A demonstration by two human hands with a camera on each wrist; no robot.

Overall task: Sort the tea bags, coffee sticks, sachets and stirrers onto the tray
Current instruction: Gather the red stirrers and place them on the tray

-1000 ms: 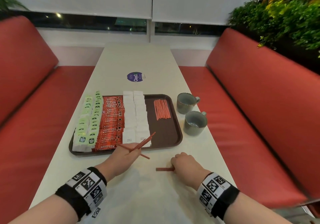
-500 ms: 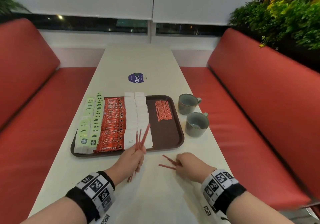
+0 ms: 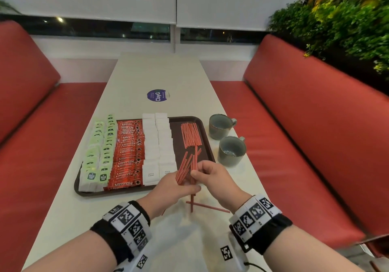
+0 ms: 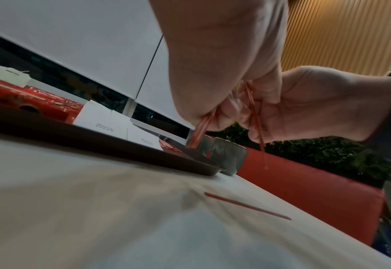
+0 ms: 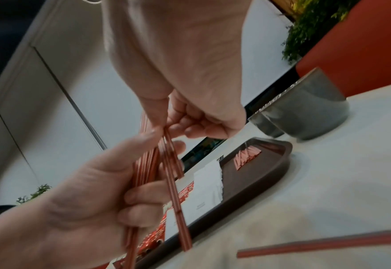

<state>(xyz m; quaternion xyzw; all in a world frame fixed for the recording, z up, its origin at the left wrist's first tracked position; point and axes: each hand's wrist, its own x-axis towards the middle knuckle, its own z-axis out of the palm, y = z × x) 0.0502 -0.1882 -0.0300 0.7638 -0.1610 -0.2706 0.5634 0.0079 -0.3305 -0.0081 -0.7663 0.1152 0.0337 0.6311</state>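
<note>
A brown tray holds rows of green tea bags, red coffee sticks, white sugar sachets and a pile of red stirrers. Just in front of the tray my left hand grips a bundle of several stirrers, held upright. Against that bundle my right hand pinches a few more stirrers by their upper part. One loose stirrer lies on the white table under my hands.
Two grey cups stand on the table right of the tray. A round purple sticker sits farther back. Red benches run along both sides, with plants at the back right.
My right hand lifted stirrers off the table and brought them up to my left hand. The left hand raised its bundle upright. One stirrer stays on the table.
</note>
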